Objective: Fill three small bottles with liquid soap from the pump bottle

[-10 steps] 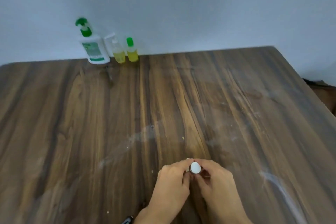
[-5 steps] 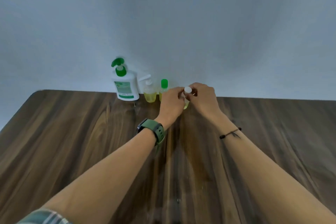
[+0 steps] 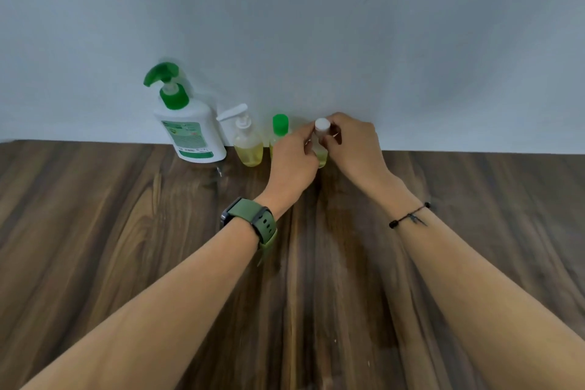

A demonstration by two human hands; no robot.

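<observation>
A small clear bottle with a white cap (image 3: 322,136) stands at the far edge of the worktop (image 3: 126,247), close to the wall (image 3: 316,25), with pale yellow liquid showing in its lower part. Both hands meet on it. The left hand (image 3: 292,165) reaches in from the left with its back turned up, its fingers (image 3: 304,139) curled round the bottle's near and left side, hiding most of the body. The right hand (image 3: 354,146) comes from the right, its fingers (image 3: 329,133) pinched on the neck just under the white cap. Both forearms stretch straight out across the worktop; the left wrist carries a green-strapped watch (image 3: 253,220), the right a thin black cord bracelet (image 3: 408,215).

Just left of the held bottle, partly hidden behind the left hand, stands a small bottle with a green cap (image 3: 280,128), yellow liquid inside. Next to it on the left is a small clear pump bottle (image 3: 248,144) with a white nozzle, filled with yellow liquid about halfway up. Further left, touching or nearly touching it, is the large white pump bottle (image 3: 188,133) with a green pump head and a green label. All four stand upright in a row along the wall. A small dark mark (image 3: 219,170) lies on the wood just in front of the large bottle; what it is cannot be told.
</observation>
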